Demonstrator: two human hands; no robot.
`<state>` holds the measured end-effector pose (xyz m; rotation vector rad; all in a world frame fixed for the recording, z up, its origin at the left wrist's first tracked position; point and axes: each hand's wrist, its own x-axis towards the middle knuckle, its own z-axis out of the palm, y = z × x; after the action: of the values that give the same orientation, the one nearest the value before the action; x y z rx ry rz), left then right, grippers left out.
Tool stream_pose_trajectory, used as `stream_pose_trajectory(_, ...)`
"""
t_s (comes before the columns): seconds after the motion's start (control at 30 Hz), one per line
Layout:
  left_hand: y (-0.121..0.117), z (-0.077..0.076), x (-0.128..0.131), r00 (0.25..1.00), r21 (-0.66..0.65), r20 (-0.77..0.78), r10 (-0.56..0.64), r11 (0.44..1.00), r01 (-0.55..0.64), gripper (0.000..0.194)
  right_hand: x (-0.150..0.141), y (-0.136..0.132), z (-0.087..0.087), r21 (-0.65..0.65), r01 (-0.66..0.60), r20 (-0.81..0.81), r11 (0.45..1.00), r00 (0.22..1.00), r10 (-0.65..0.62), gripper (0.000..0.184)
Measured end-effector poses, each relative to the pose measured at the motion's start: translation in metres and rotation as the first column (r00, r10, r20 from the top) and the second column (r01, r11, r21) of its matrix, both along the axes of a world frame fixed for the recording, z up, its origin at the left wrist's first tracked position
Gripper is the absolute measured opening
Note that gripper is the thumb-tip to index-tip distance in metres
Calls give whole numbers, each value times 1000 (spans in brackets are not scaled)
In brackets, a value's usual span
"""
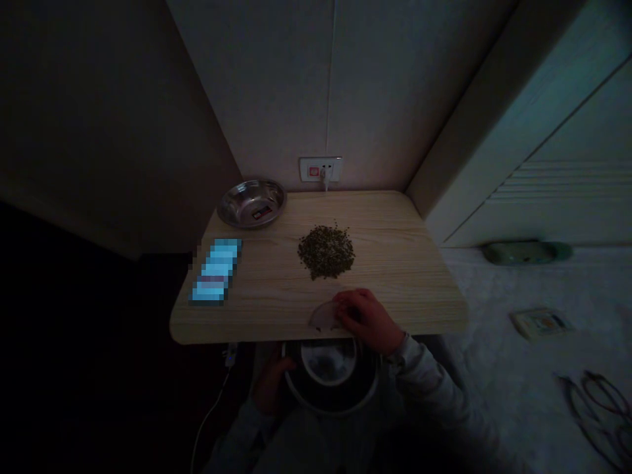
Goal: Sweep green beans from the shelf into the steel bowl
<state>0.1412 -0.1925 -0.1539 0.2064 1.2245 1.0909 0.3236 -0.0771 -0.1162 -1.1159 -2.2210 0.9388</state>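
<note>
A pile of small dark green beans (326, 250) lies in the middle of a small light wooden table (405, 276). My right hand (366, 318) rests at the table's near edge, fingers closed on a pale flat card-like piece (322, 317). Just below that edge my left hand (270, 385) grips the rim of a dark round bowl (332, 382), which holds a smaller pale dish with some dark bits in it. The room is very dim.
An empty steel bowl (252, 202) sits at the table's back left, and a lit phone (216, 270) lies at the left edge. A wall socket (320, 169) with a plug is behind. A bed with small items (540, 322) lies right.
</note>
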Motion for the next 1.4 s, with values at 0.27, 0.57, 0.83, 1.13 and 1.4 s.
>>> stream_pose_trajectory(0.27,1,3,1,1000,36,10,9,999,-9,39,1,-6,-2,21,-67,19,998,998,67,25)
stream_pose_trajectory(0.57,-2,-3,1,999,-10,29,22,1000,-21,43,2,-12,2,-7,-139,-11,990,990,139,19)
stream_pose_trajectory(0.83,-1,1,0,999,-25,-12,43,999,-43,49,12,9,-2,-360,7,-349,933,926,-142,22)
stream_pose_trajectory(1.13,-3,1,0,999,-26,-44,27,999,-28,40,16,45,-14,-223,352,-372,909,831,-414,24)
stream_pose_trajectory(1.4,1,6,1,999,-76,-36,14,997,-17,39,14,39,-12,-144,404,-283,903,858,-429,24)
